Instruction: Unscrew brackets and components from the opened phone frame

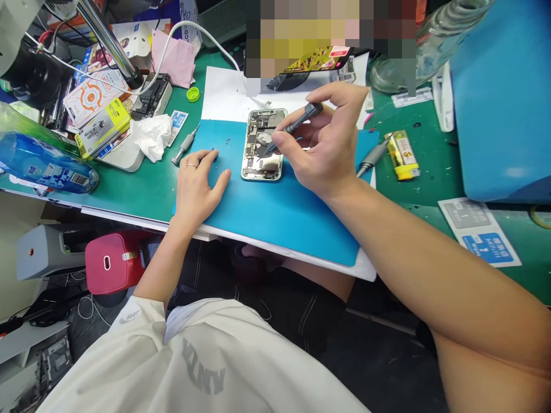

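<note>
An opened phone (263,144), its inner boards and metal parts showing, lies on the blue mat (275,209). My right hand (327,137) grips a dark grey screwdriver (297,123) at a slant, its tip over the lower-middle part of the phone. I cannot tell whether the tip touches. Left of the phone, my left hand (196,186) rests on the mat with thumb and fingers apart. A tiny dark piece shows by its fingertips, too small to name. Just beyond that hand lies another grey screwdriver (184,146).
Beside my right wrist are a grey-handled tool (373,156) and a yellow packet (403,155). Boxes (103,127), a crumpled tissue (151,136) and a blue bottle (47,163) crowd the left. A glass jar (430,46) stands at the back right.
</note>
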`<control>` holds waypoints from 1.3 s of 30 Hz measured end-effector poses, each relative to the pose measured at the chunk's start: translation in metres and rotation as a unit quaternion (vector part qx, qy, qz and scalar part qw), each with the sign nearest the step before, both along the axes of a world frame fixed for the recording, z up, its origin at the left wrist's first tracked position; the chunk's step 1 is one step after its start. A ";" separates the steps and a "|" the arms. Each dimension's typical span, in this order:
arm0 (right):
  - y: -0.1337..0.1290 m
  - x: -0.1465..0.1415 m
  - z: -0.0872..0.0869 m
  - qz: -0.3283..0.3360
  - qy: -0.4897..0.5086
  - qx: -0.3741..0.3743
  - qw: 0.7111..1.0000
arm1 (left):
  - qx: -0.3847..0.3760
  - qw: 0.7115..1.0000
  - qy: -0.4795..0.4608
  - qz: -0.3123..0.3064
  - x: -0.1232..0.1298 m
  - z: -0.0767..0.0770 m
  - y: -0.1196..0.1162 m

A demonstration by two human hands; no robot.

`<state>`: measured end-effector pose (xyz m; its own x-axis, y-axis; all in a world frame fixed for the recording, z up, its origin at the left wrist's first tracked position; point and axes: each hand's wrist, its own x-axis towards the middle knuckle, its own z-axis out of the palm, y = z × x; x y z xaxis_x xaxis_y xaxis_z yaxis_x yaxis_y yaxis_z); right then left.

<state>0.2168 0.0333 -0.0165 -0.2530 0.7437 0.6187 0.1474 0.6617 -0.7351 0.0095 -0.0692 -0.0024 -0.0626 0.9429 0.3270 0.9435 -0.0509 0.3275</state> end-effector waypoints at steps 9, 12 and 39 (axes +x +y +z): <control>0.005 0.001 -0.007 0.018 0.013 0.024 0.999 | -0.006 1.000 0.016 0.003 0.003 0.002 0.000; 0.007 0.000 -0.009 0.017 0.012 0.037 0.999 | -0.002 1.000 0.016 -0.006 0.002 0.001 0.001; -0.008 -0.002 -0.006 0.056 -0.031 0.140 0.988 | -0.073 0.993 0.052 -0.081 0.046 0.006 -0.036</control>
